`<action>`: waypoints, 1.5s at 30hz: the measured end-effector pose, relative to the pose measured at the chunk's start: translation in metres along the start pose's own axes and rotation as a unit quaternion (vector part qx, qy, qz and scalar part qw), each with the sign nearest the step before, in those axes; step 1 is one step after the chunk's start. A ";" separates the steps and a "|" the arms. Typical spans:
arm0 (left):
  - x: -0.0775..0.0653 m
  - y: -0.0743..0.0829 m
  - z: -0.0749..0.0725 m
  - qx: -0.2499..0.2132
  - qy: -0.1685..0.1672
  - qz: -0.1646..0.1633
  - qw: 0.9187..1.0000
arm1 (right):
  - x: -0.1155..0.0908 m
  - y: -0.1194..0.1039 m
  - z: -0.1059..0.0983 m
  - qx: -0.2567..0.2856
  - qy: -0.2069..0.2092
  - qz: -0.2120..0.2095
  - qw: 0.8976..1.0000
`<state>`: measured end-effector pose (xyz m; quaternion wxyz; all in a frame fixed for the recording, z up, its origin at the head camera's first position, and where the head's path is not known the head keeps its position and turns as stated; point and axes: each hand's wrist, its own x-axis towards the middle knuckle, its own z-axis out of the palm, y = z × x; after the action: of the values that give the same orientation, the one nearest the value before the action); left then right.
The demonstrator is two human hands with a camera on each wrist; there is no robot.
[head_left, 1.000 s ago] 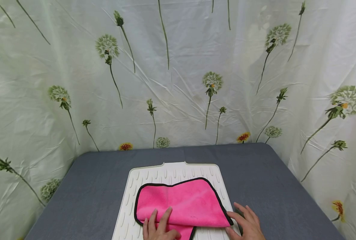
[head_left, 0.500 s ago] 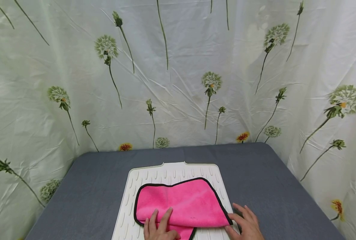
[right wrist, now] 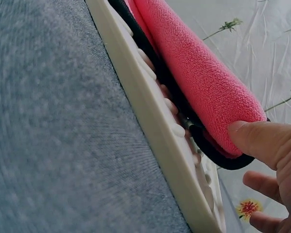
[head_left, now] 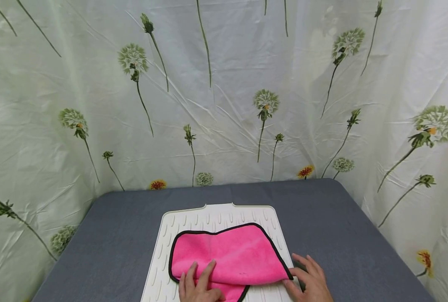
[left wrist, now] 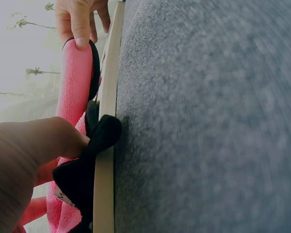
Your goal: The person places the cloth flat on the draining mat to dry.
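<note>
A bright pink cloth [head_left: 231, 251] with black trim lies folded on a white ribbed mat [head_left: 216, 216]. My left hand [head_left: 200, 277] rests with straight fingers on the cloth's near left part. In the left wrist view its thumb [left wrist: 34, 145] presses the pink cloth [left wrist: 75, 82] beside a black tag [left wrist: 80, 174]. My right hand [head_left: 310, 279] lies spread beside the cloth's near right corner, thumb touching it. The right wrist view shows that thumb [right wrist: 266, 141] pushing against the rolled fold of the cloth [right wrist: 199, 73] above the mat's rim [right wrist: 150, 121].
The mat sits near the front middle of a grey fabric-covered table [head_left: 125, 235]. A pale curtain [head_left: 224, 105] printed with dandelions hangs around the table's back and both sides.
Both hands stay in place on the cloth. The near fold under my left hand has shifted very slightly.
</note>
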<state>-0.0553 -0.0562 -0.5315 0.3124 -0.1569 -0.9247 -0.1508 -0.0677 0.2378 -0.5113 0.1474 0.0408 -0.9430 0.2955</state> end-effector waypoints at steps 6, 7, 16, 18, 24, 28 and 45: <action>0.001 -0.003 -0.009 -0.032 -0.056 -0.026 0.998 | -0.001 0.001 0.002 -0.004 0.027 -0.017 0.999; 0.001 -0.003 -0.011 -0.037 -0.068 -0.032 0.996 | -0.001 0.001 0.002 -0.005 0.032 -0.023 0.999; 0.004 -0.014 -0.024 -0.060 -0.122 -0.077 0.988 | -0.002 0.004 0.004 -0.029 0.056 -0.062 0.996; 0.003 -0.016 -0.025 -0.060 -0.112 -0.080 0.989 | -0.003 0.005 0.005 -0.029 0.069 -0.072 0.995; 0.001 -0.023 -0.024 -0.040 -0.070 -0.076 0.994 | -0.005 0.004 0.004 -0.016 0.086 -0.076 0.993; -0.001 -0.027 -0.027 -0.055 -0.096 -0.100 0.989 | -0.005 0.002 0.003 -0.013 0.083 -0.069 0.994; 0.001 -0.039 -0.039 -0.051 -0.140 -0.132 0.980 | 0.001 -0.005 -0.004 -0.021 0.100 -0.074 0.992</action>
<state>-0.0501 -0.1058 -0.5082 0.1487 -0.0687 -0.9629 -0.2146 -0.0669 0.2357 -0.5050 0.2631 0.0780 -0.9241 0.2660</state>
